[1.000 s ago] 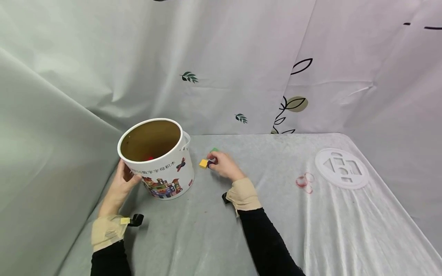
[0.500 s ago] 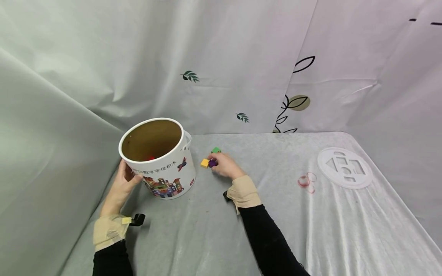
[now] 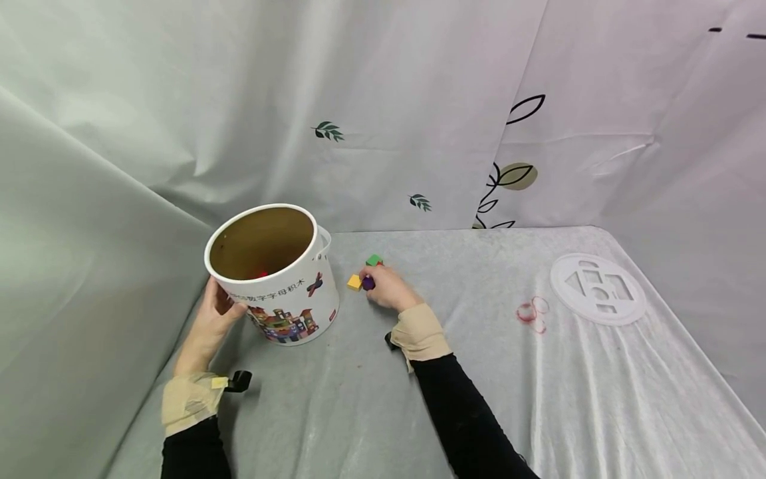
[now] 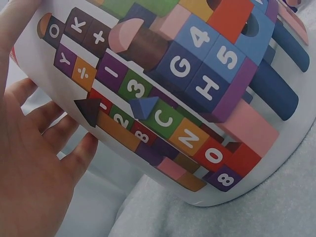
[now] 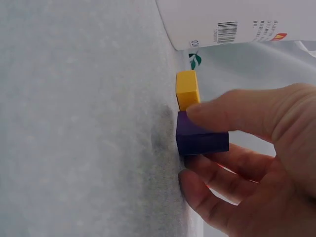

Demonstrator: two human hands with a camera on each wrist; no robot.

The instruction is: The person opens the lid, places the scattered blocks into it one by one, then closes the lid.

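On the left stands a white bucket [image 3: 323, 303] printed with toy blocks, and something red [image 3: 260, 274] shows inside it. My left hand [image 3: 211, 319] holds the bucket's left side, its thumb on the front and its fingers round the edge in the left wrist view. To the right of the bucket, my right hand [image 3: 390, 289] pinches a purple block [image 5: 202, 140], with the thumb on its upper face. A yellow block [image 5: 187, 89] lies against or right beside the purple one. Behind the fingers sits a green block [image 3: 374, 260], with a bit of red next to it, mostly hidden.
A round white lid [image 3: 625, 313] with shaped cut-outs lies at the right of the cloth-covered table [image 3: 467, 319]. Reddish ring marks [image 3: 528, 313] show on the cloth left of it. A white curtain [image 3: 383, 100] hangs behind and at the sides.
The right hand has shifted very slightly, and more of the purple and green blocks now shows. The left hand and bucket have stayed in place.
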